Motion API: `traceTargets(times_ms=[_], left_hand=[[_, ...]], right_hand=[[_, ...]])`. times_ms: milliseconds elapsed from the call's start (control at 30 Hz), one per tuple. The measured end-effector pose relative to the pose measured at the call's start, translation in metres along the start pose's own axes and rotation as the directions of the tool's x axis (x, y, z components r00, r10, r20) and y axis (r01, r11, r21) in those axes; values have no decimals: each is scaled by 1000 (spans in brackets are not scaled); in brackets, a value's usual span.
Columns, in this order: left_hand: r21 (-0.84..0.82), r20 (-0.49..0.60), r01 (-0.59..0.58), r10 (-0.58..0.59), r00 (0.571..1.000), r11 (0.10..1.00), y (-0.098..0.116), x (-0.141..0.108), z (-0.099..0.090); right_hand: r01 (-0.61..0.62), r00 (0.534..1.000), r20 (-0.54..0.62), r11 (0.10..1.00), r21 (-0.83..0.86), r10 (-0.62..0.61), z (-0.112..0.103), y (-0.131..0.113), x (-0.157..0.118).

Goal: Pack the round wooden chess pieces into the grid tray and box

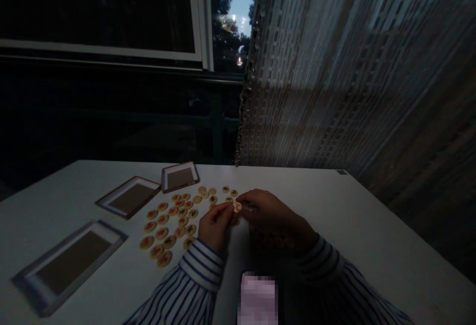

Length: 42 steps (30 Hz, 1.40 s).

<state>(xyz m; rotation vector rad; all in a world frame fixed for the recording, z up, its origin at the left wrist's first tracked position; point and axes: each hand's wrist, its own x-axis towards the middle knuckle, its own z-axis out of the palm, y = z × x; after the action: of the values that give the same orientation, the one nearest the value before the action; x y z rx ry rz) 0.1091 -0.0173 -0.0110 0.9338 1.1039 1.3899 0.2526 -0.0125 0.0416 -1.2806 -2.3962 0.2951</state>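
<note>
My left hand (215,227) pinches a round, light game piece (237,207) with a red character, over the middle of the table. Just right of it, my right hand (269,210) curves toward the same piece, its fingertips near the edge; whether they touch it is too dark to tell. Several round pieces (162,219) with red or black characters lie spread on the white table to the left, and a few more sit beyond my hands. Under my right hand and wrist, several red-marked pieces (277,241) rest in shadow.
Three shallow rectangular trays or lids stand at the left: a near one (74,260), a middle one (128,196) and a far one (180,176). A pixelated pink object (259,299) is at the near edge. A string curtain (316,67) hangs behind the white table (372,226).
</note>
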Motion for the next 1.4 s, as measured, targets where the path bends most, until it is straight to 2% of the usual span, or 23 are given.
traceTargets(times_ms=[167, 467, 700, 867, 1067, 1400], left_hand=[[15, 4, 3, -3, 1000, 1000, 0, 0, 0], [-67, 57, 51, -47, 997, 996, -6, 0, -1], [-71, 31, 76, -74, 997, 995, -9, 0, 0], [-29, 39, 62, -61, 997, 998, -7, 0, 0], [-43, 42, 77, -75, 996, 996, -9, 0, 0], [-38, 38, 62, -61, 997, 997, -14, 1, 0]], right_hand=[[59, 998, 8, 995, -85, -58, 1, 2, 0], [51, 999, 23, 989, -140, -48, -2, 2, 0], [-41, 999, 1, 977, -209, 42, -9, 17, -4], [-99, 990, 70, 949, -299, 125, -8, 26, -6], [-108, 969, 159, 903, -416, 189, -4, 35, -7], [-94, 949, 221, 874, -477, 223, -4, 33, -8]])
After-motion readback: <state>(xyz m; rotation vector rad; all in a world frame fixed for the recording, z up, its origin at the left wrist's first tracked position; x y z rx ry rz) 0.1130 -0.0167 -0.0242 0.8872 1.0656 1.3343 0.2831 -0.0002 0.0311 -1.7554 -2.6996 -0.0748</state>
